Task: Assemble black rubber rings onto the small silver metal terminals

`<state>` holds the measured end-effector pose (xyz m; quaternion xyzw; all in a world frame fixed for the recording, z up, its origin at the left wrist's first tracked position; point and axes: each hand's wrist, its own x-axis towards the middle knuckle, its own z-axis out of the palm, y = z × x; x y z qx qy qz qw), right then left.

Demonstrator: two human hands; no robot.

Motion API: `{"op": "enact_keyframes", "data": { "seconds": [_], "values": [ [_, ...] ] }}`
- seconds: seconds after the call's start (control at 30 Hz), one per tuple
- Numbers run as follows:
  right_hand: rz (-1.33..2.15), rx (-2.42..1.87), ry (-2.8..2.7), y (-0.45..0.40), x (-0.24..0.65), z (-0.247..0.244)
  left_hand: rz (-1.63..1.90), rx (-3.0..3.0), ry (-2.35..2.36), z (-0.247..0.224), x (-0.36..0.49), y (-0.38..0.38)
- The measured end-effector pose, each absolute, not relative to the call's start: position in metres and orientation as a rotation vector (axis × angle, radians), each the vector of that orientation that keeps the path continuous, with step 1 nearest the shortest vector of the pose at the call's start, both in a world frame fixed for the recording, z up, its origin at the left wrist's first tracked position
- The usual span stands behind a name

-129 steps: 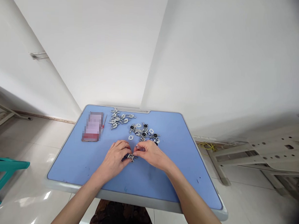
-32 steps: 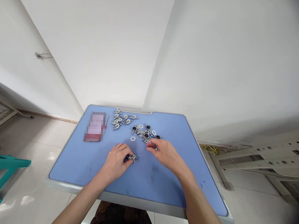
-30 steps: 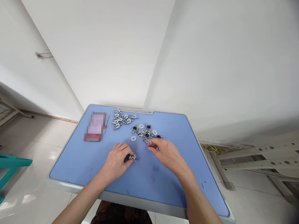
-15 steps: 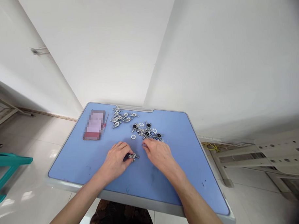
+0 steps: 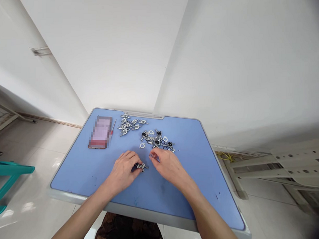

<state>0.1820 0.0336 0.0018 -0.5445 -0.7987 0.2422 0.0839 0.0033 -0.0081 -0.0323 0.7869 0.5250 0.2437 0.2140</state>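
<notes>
On the blue desk (image 5: pixel 76 172), the left hand (image 5: pixel 122 172) pinches a metal fitting (image 5: pixel 142 166); the right hand (image 5: pixel 168 167) loosely bunches its fingers beside scattered metal parts (image 5: pixel 156 140)

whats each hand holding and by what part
The left hand grips a small metal fitting by its dark end, with the metal end sticking out past the fingertips. The right hand has its fingers bunched; whether they hold anything can't be told.

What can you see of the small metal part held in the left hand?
The small metal fitting looks like bright silvery steel, with a flat pierced plate and a short stem sticking out. A dark piece, perhaps a rubber ring, sits beside it against the fingers. The left hand pinches it just above the blue tabletop. Finer details are too small to tell.
</notes>
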Motion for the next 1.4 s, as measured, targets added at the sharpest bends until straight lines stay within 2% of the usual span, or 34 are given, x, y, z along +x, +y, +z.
{"op": "enact_keyframes", "data": {
  "seconds": [0.13,0.23,0.8,1.2,1.4],
  "values": [
    [1.042,-1.476,-2.28,0.031,0.182,0.007,0.668,2.198,1.452,-0.033,0.003,-0.008],
    [1.14,-1.441,-2.3,0.03,0.181,0.007,0.666,2.192,1.452,-0.033,0.003,-0.008],
    [1.193,-1.442,-2.235,0.033,0.176,-0.006,0.673,2.172,1.435,-0.034,0.003,-0.007],
    [1.479,-1.481,-2.071,0.042,0.176,-0.012,0.69,2.137,1.445,-0.034,0.003,-0.006],
    [1.423,-1.504,-2.075,0.041,0.176,-0.012,0.687,2.131,1.458,-0.034,0.003,-0.007]
  ]
}}
